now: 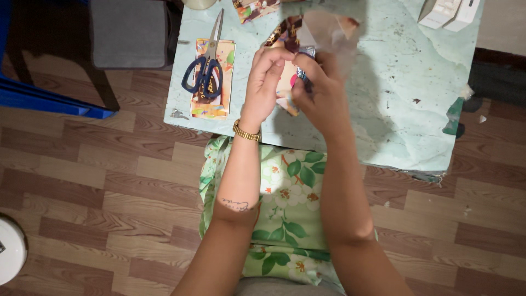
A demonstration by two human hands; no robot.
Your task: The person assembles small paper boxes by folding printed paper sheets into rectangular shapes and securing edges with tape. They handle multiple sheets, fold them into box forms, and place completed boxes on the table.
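My left hand (264, 82) and my right hand (320, 87) are raised together above a pale green table (394, 109). Both pinch a folded, colourfully printed paper piece (293, 38) with a translucent flap at its top. The fingertips of the two hands meet at the lower part of the paper. A gold bracelet (246, 132) circles my left wrist. Blue-handled scissors (205, 66) lie shut on the table to the left of my hands, on top of a printed paper strip (215, 104).
White boxes (448, 12) stand at the table's far right corner. More printed paper (255, 8) lies at the far edge. A grey chair seat (129, 33) is left of the table. A white round object (10, 249) sits on the wooden floor. Floral fabric (287, 208) covers my lap.
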